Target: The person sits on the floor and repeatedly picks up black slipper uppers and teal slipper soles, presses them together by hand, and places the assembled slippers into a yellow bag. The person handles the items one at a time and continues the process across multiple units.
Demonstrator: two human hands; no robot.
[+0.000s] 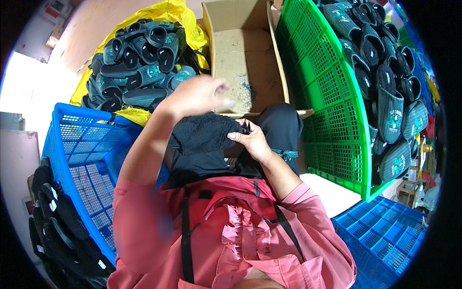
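A black fleecy slipper [204, 135] lies across my lap, its plush side up. My right hand [252, 139] grips its right end, the thumb pressed on the fleece. A small dark pointed object [247, 126] shows at the fingers of that hand; its kind is unclear. Above the slipper's left part hovers my left hand [199, 96], apart from it and a little blurred, with thumb and fingers spread and nothing visible in them. Beyond it, a heap of grey ribbed slippers [137, 62] with green prints fills a yellow sack [190, 24].
An open cardboard box [231, 58] with thread scraps stands ahead. To my left is a blue crate [84, 115], with black fleecy slippers [57, 216] beside it. On the right, a green crate [332, 96] stands by more grey slippers [387, 96], above another blue crate [380, 231].
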